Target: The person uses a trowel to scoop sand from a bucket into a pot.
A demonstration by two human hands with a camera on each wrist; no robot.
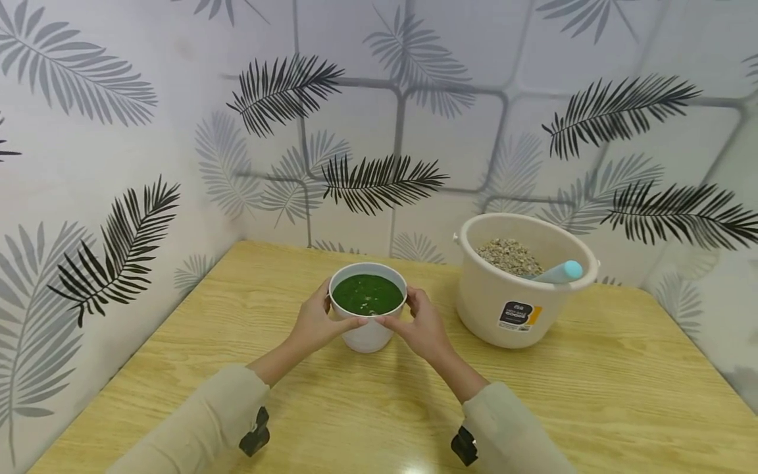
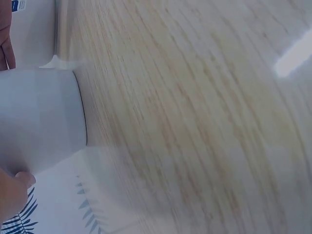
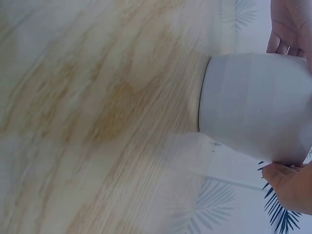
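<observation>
A white pot [image 1: 368, 334] stands upright on the wooden table [image 1: 349, 408], its base meeting the tabletop in both wrist views. Inside, below the rim, lies a dark green surface [image 1: 367, 294] with a few pale specks. My left hand [image 1: 316, 322] grips the pot's left side, fingers round the wall and thumb along the front near the rim. On the opposite side my right hand [image 1: 423, 324] holds it the same way, and the two thumb tips come close together at the front. The fingers behind the pot are partly hidden.
To the right of the pot stands a cream bucket [image 1: 503, 322] holding greyish-brown granular material [image 1: 509, 257]. A light blue handle [image 1: 559, 272] leans out over its rim. Behind the table rises a wall [image 1: 355, 131] with a leaf pattern.
</observation>
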